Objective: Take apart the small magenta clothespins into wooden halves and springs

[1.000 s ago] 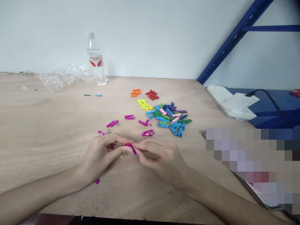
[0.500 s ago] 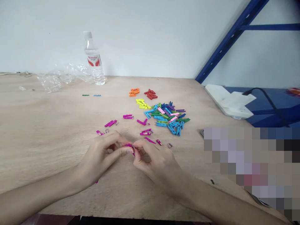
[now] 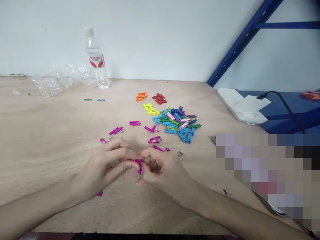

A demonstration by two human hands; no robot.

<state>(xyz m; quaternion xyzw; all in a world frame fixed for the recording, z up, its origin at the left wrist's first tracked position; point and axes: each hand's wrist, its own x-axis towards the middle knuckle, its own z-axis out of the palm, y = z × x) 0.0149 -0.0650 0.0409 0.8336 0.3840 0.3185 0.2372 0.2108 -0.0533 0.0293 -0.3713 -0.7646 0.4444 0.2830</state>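
Note:
Between my fingertips is a small magenta clothespin [image 3: 138, 166], partly covered by the fingers. My left hand [image 3: 110, 163] pinches it from the left, and my right hand [image 3: 162, 168] pinches it from the right. Whether its spring is in place cannot be made out. Beyond my hands lie several magenta clothespin parts, among them a pair of halves [image 3: 116, 130] and an angled pair [image 3: 150, 128]. A loose metal spring [image 3: 179, 153] rests on the table to the right. One magenta piece [image 3: 99, 193] shows from under my left wrist.
A mixed heap of clothespins [image 3: 182, 125] lies beyond my right hand, with yellow [image 3: 150, 109], orange [image 3: 141, 96] and red [image 3: 159, 98] groups behind. A water bottle [image 3: 96, 61] and clear plastic wrap [image 3: 50, 85] stand at the back left. A white device [image 3: 240, 108] sits right.
The magenta clothespin has turned more upright between my fingertips, and my right fingers have shifted around it. The whole view has moved slightly, while the things on the table stay in place.

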